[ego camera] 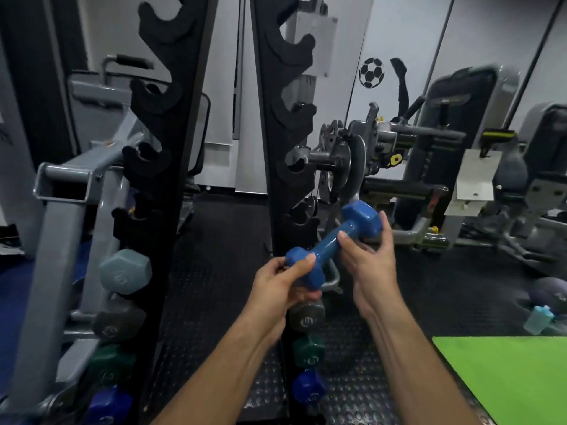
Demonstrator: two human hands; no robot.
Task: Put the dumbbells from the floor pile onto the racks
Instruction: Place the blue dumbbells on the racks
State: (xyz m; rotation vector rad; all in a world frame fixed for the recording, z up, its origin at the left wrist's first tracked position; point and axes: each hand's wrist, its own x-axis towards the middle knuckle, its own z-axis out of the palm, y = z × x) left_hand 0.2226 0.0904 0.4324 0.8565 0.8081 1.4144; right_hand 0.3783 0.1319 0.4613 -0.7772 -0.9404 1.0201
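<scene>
On the far left stands the left rack (171,185), a black upright with hooked cradles down its edge. Its lower cradles hold a pale teal dumbbell (125,272), then a grey dumbbell (118,321), a dark green dumbbell (111,365) and a deep blue dumbbell (108,404) at the bottom; the upper cradles are bare. Just right of it, across a strip of studded black floor (214,271), rises the right rack (276,167), which carries a grey weight (306,317), a green weight (308,351) and a blue weight (309,386) low down.

In front of the right rack the left hand (280,289) has its grip curled round the lower head of the blue dumbbell (329,245), thumb across the top. The dumbbell is held in the air, tilted (its far head higher and to the right). The right hand (368,256) clamps its grip there, thumb on the handle and fingers wrapped behind the upper head.

Further right sit grey gym machines (429,167), a pale blue bottle (538,319) on the floor, and a green mat (506,378) at the lower corner.
</scene>
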